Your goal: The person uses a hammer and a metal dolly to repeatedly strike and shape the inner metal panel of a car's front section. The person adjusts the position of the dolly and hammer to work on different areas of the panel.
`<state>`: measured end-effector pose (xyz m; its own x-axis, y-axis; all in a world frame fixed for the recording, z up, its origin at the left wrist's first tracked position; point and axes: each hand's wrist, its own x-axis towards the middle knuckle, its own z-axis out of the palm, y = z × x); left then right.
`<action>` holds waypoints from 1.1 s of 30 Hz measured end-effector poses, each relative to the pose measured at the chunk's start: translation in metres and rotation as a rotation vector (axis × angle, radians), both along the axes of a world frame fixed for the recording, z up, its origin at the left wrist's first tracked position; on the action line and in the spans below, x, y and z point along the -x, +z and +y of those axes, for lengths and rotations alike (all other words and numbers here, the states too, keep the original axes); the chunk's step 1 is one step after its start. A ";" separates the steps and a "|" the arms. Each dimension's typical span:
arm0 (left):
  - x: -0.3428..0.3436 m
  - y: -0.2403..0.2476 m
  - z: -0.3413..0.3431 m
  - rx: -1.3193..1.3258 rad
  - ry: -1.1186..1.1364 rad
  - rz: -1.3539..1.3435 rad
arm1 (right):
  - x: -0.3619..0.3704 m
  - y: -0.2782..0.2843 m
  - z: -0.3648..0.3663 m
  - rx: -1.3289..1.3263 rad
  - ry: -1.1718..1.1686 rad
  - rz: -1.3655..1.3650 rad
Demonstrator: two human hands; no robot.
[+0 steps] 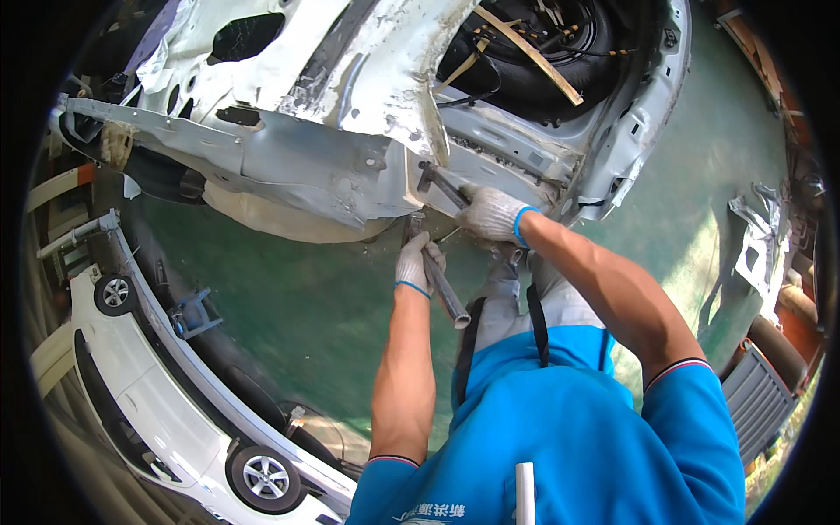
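Note:
My right hand (pixel 494 214), in a white knit glove with a blue cuff, is wrapped round the handle of a hammer (pixel 446 188). The hammer's dark head is up by the torn lower corner of a grey car body panel (pixel 350 171). Left of it and lower, my gloved left hand (pixel 415 264) is closed on a metal tool with a tubular handle (pixel 448 293). That tool's upper end reaches the panel's bottom edge; whether it touches is unclear, and its exact kind cannot be made out. The sheet metal around is bent and jagged.
The stripped car body (pixel 376 87) spans the top, with a wooden strip (pixel 529 54) across its dark opening. A white car (pixel 157 394) stands at lower left near a blue metal stand (pixel 196 313). Torn sheet metal (pixel 759 245) lies at right on the green floor (pixel 306 350).

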<state>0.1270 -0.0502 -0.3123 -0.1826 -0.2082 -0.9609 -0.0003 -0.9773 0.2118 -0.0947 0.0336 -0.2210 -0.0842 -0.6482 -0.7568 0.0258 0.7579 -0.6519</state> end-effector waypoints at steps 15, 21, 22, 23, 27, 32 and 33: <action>0.013 0.012 0.011 0.105 0.091 -0.126 | 0.003 -0.017 -0.004 0.326 0.252 0.245; 0.013 0.029 0.018 0.120 0.074 -0.146 | 0.004 -0.020 -0.006 0.113 0.077 0.069; 0.013 0.031 0.017 0.134 0.077 -0.151 | 0.006 -0.019 -0.007 0.110 0.107 0.035; 0.014 0.033 0.016 0.151 0.067 -0.075 | 0.007 -0.018 -0.008 0.178 0.238 0.056; 0.017 0.037 0.011 0.073 0.127 -0.186 | 0.008 -0.019 -0.010 0.088 0.060 -0.043; 0.015 0.045 0.008 0.128 0.056 -0.139 | 0.008 -0.028 -0.007 0.279 0.298 0.190; 0.015 0.047 0.007 0.122 0.045 -0.075 | 0.008 -0.029 -0.006 0.227 0.254 0.115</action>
<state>0.1122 -0.0429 -0.2657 -0.0994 -0.3306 -0.9385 0.0229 -0.9437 0.3300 -0.1030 0.0274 -0.2496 0.0255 -0.8101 -0.5858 -0.2282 0.5658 -0.7923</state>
